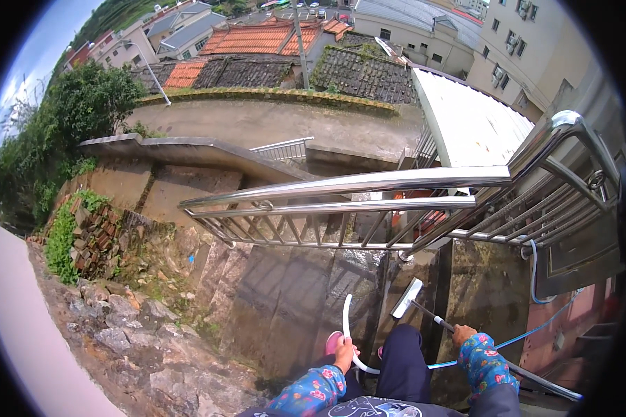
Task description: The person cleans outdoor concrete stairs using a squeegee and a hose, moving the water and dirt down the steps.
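Note:
My left hand (346,353) grips a white hose (346,318) near its end, which points away from me over wet concrete steps (302,292). Water glistens on the steps beyond the hose. My right hand (464,334) is closed around the dark pole of a long-handled floor brush (407,298). Its white head rests on a step between the hose and the railing's foot. Behind my right hand the pole runs back to the lower right. The hose passes by my legs and continues to the right as a blue and white line (532,333).
A stainless steel railing (344,182) crosses in front of me and turns to the right. Rough stones (151,339) and a pile of bricks (91,240) lie to the left. A dark panel (579,260) stands at the right. Tiled roofs and a lane lie below.

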Demonstrator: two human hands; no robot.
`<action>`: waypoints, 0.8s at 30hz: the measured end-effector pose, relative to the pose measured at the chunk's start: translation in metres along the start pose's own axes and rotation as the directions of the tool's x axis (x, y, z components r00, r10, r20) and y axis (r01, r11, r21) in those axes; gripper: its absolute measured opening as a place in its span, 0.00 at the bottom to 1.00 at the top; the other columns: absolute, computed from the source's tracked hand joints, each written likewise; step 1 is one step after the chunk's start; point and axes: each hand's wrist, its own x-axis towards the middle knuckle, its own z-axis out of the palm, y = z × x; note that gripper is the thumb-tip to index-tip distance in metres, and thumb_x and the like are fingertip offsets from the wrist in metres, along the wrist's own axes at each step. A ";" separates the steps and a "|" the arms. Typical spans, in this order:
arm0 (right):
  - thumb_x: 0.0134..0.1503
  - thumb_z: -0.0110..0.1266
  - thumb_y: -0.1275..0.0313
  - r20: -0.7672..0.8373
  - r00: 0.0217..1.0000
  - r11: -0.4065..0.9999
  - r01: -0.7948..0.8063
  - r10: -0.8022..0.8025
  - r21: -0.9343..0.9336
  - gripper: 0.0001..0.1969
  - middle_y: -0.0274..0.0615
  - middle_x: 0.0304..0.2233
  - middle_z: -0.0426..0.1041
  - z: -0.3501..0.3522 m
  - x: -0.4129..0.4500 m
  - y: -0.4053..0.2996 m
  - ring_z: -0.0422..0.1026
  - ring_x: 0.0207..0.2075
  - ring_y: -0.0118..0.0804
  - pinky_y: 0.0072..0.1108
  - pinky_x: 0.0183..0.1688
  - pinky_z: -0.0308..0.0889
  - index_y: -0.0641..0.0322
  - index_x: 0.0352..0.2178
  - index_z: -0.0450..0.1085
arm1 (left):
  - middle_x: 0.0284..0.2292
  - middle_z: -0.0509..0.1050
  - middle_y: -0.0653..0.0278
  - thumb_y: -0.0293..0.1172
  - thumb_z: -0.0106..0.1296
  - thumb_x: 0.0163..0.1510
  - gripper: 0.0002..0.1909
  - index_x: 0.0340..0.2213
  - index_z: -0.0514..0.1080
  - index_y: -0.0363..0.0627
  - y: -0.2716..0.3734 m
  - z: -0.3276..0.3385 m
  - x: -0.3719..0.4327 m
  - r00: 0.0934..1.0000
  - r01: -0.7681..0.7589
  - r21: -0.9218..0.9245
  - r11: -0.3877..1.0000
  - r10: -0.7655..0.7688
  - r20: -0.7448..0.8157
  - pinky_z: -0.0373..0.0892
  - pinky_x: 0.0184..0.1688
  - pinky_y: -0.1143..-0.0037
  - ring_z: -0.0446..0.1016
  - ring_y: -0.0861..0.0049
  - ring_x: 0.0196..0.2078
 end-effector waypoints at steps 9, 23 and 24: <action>0.53 0.39 0.68 -0.020 1.000 1.000 0.001 -0.001 0.010 0.13 0.49 0.33 0.73 0.020 0.003 -0.007 0.72 0.37 0.47 0.35 0.39 0.67 0.57 0.36 0.68 | 0.18 0.66 0.60 0.36 0.35 0.58 0.13 0.41 0.59 0.41 0.014 -0.015 0.022 0.997 0.054 0.053 0.997 -0.057 0.050 0.68 0.18 0.73 0.67 0.72 0.15; 0.49 0.42 0.67 0.038 0.999 0.994 0.005 -0.009 0.108 0.15 0.52 0.31 0.72 0.009 0.010 0.038 0.71 0.35 0.52 0.36 0.37 0.65 0.56 0.40 0.65 | 0.21 0.67 0.61 0.36 0.36 0.58 0.13 0.42 0.58 0.43 0.038 -0.005 0.068 0.991 -0.009 0.058 0.998 0.002 0.132 0.68 0.20 0.74 0.69 0.73 0.19; 0.49 0.41 0.69 -0.001 0.999 0.992 0.040 -0.040 0.120 0.15 0.52 0.30 0.72 0.011 0.011 0.038 0.71 0.35 0.52 0.37 0.37 0.65 0.56 0.40 0.64 | 0.21 0.67 0.62 0.35 0.36 0.58 0.13 0.42 0.59 0.43 0.041 -0.007 0.079 0.989 -0.045 0.142 0.989 0.024 0.145 0.68 0.22 0.75 0.68 0.74 0.19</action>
